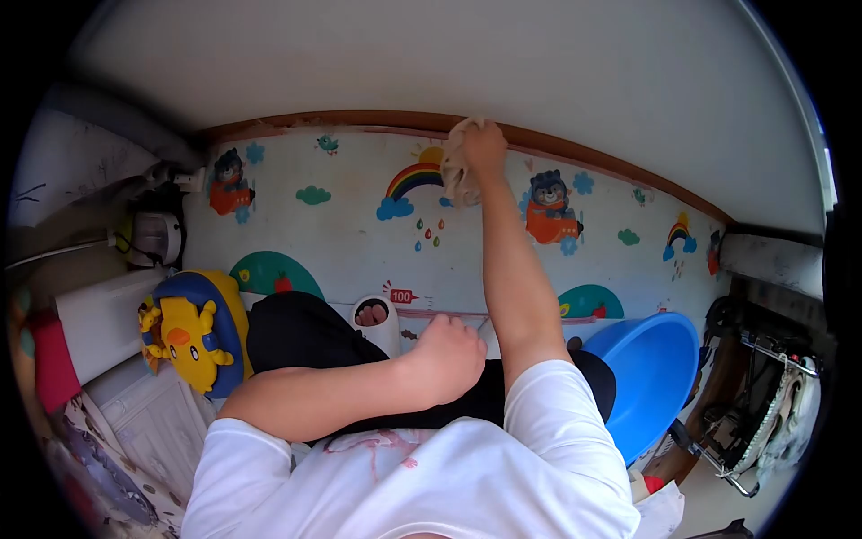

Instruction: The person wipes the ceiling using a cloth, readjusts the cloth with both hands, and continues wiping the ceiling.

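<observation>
My right hand [486,148] is stretched up and forward, its fingers wrapped round a crumpled beige cloth [460,169]. The cloth lies against the patterned wall [350,162], just below a brown wooden strip [359,119] and beside a printed rainbow. Part of the cloth hangs loose to the left of the fingers. In front of my chest, my left hand [444,359] is closed in a fist over my dark-trousered legs [301,337], and nothing shows in it.
On the left sits a blue and yellow toy seat [193,337] with a duck face. At right stands a blue basin [651,382] on its side, beside a folded metal-framed item [763,395]. My slippered foot [374,321] rests near the wall's base. A white surface slopes above.
</observation>
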Motion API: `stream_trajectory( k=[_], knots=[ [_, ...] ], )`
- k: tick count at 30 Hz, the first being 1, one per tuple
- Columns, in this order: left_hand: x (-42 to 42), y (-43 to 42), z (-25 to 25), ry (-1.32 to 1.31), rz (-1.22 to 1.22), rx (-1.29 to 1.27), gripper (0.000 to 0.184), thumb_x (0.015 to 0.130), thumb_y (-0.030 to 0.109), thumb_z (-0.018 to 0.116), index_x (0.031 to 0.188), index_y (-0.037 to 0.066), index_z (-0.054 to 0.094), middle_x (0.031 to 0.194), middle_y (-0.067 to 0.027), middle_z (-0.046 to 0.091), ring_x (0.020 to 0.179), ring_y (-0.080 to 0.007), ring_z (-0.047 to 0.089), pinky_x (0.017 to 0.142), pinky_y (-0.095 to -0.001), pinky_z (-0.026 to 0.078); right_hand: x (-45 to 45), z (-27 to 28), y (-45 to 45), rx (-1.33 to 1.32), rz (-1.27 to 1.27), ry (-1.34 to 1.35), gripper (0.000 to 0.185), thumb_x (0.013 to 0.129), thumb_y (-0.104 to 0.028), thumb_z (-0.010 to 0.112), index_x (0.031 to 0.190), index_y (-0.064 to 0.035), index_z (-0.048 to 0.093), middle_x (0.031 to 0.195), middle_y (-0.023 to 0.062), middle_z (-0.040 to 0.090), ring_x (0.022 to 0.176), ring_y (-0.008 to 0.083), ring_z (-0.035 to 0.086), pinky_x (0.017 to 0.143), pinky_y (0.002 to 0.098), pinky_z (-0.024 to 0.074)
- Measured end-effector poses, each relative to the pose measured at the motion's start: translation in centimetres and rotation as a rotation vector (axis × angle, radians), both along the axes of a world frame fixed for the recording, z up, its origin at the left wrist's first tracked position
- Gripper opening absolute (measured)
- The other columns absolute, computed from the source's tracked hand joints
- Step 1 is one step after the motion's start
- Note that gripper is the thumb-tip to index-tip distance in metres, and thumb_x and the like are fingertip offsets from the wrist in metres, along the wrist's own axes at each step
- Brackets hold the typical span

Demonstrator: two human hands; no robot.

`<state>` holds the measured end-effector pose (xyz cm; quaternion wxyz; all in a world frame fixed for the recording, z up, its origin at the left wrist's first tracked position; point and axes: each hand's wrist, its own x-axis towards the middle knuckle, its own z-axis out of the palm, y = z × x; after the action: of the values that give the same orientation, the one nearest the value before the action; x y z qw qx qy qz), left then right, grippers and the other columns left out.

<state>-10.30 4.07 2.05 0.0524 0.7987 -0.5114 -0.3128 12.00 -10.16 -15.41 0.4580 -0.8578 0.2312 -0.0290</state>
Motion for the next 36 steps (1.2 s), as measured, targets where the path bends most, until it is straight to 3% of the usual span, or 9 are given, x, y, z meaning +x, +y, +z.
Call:
stream_trajectory(
  k=[5, 9, 12, 15, 18, 23, 27, 30, 36],
  knots=[
    [0.1, 0.8, 0.5, -0.034, -0.004, -0.007, 0.022, 0.077, 0.014, 0.058, 0.093, 0.0, 0.064, 0.087, -0.012, 0.063, 0.083, -0.0268, 0.06, 0.072, -0.0374, 0.045, 0.2, 2.4, 0.3, -0.06, 0.021, 0.081, 0.036, 0.09, -0.023, 0.048, 0.111, 0.0045, 0.061, 0.108, 0.0282, 0.064, 0.106, 0.0426, 0.06, 0.089, 0.046, 0.0474],
    [-0.4, 1.7, 0.7, -0.068, -0.02, 0.016, 0.022, 0.079, 0.015, 0.058, 0.094, 0.0, 0.064, 0.087, -0.0107, 0.062, 0.082, -0.0251, 0.059, 0.071, -0.0362, 0.044, 1.9, 0.1, 3.9, 0.01, 0.101, 0.081, 0.036, 0.091, -0.022, 0.049, 0.112, 0.005, 0.06, 0.103, 0.0265, 0.066, 0.101, 0.0399, 0.062, 0.087, 0.0427, 0.0495],
    [-0.7, 2.4, 1.1, -0.059, -0.031, 0.028, 0.023, 0.079, 0.016, 0.058, 0.095, 0.0, 0.065, 0.087, -0.0102, 0.062, 0.082, -0.0244, 0.059, 0.07, -0.0355, 0.043, 3.9, -2.3, 7.5, 0.511, 0.093, 0.111, 0.036, 0.092, -0.019, 0.049, 0.118, 0.0053, 0.058, 0.104, 0.023, 0.065, 0.094, 0.0356, 0.063, 0.083, 0.0422, 0.0514],
    [-0.6, 3.0, 1.1, -0.016, -0.03, 0.055, 0.025, 0.08, 0.017, 0.057, 0.096, 0.0, 0.065, 0.089, -0.0105, 0.062, 0.083, -0.0245, 0.059, 0.07, -0.0352, 0.043, 6.0, -4.1, 10.9, 1.253, -0.145, 0.25, 0.035, 0.094, -0.014, 0.049, 0.122, 0.0059, 0.054, 0.109, 0.0198, 0.062, 0.091, 0.0312, 0.062, 0.079, 0.0423, 0.0522],
    [-0.7, 3.6, 1.0, 0.024, 0.005, 0.099, 0.025, 0.08, 0.017, 0.057, 0.097, 0.0, 0.066, 0.09, -0.0114, 0.063, 0.084, -0.0247, 0.06, 0.07, -0.035, 0.043, 8.0, -6.3, 13.2, 1.385, -0.19, 0.216, 0.034, 0.1, -0.012, 0.041, 0.127, 0.007, 0.049, 0.116, 0.0183, 0.059, 0.105, 0.033, 0.059, 0.08, 0.045, 0.0554],
    [0.4, 3.8, 1.4, 0.093, 0.031, 0.111, 0.025, 0.079, 0.017, 0.057, 0.095, -0.001, 0.066, 0.091, -0.0126, 0.064, 0.085, -0.0249, 0.06, 0.069, -0.0346, 0.044, 9.0, -6.4, 13.9, 1.139, -0.127, 0.132, 0.034, 0.096, -0.013, 0.047, 0.123, 0.0076, 0.052, 0.115, 0.0183, 0.059, 0.099, 0.0303, 0.059, 0.078, 0.042, 0.0533],
    [0.7, 3.7, 1.3, 0.151, 0.03, 0.105, 0.025, 0.078, 0.016, 0.058, 0.093, -0.001, 0.067, 0.09, -0.0131, 0.064, 0.085, -0.0252, 0.06, 0.069, -0.0345, 0.044, 7.3, -0.4, 13.3, 0.757, 0.106, -0.165, 0.032, 0.091, -0.013, 0.051, 0.114, 0.0073, 0.059, 0.108, 0.017, 0.063, 0.093, 0.0273, 0.059, 0.078, 0.0383, 0.0494],
    [1.2, 3.2, 1.7, 0.182, -0.009, 0.091, 0.025, 0.077, 0.016, 0.059, 0.093, -0.001, 0.067, 0.09, -0.0135, 0.064, 0.086, -0.0258, 0.06, 0.07, -0.0349, 0.045, 7.5, 0.3, 13.9, 0.734, 0.1, -0.246, 0.029, 0.085, -0.015, 0.052, 0.098, 0.0081, 0.064, 0.094, 0.0234, 0.067, 0.09, 0.035, 0.062, 0.081, 0.0387, 0.0473],
    [1.1, 3.2, 1.0, 0.202, -0.015, 0.113, 0.025, 0.077, 0.016, 0.058, 0.094, -0.001, 0.066, 0.089, -0.0131, 0.064, 0.085, -0.0266, 0.061, 0.07, -0.036, 0.046, 6.3, -8.5, 13.3, 0.623, -0.134, -0.02, 0.03, 0.082, -0.015, 0.051, 0.094, 0.0096, 0.064, 0.095, 0.0271, 0.065, 0.092, 0.0413, 0.06, 0.083, 0.0427, 0.0462]
  ],
)
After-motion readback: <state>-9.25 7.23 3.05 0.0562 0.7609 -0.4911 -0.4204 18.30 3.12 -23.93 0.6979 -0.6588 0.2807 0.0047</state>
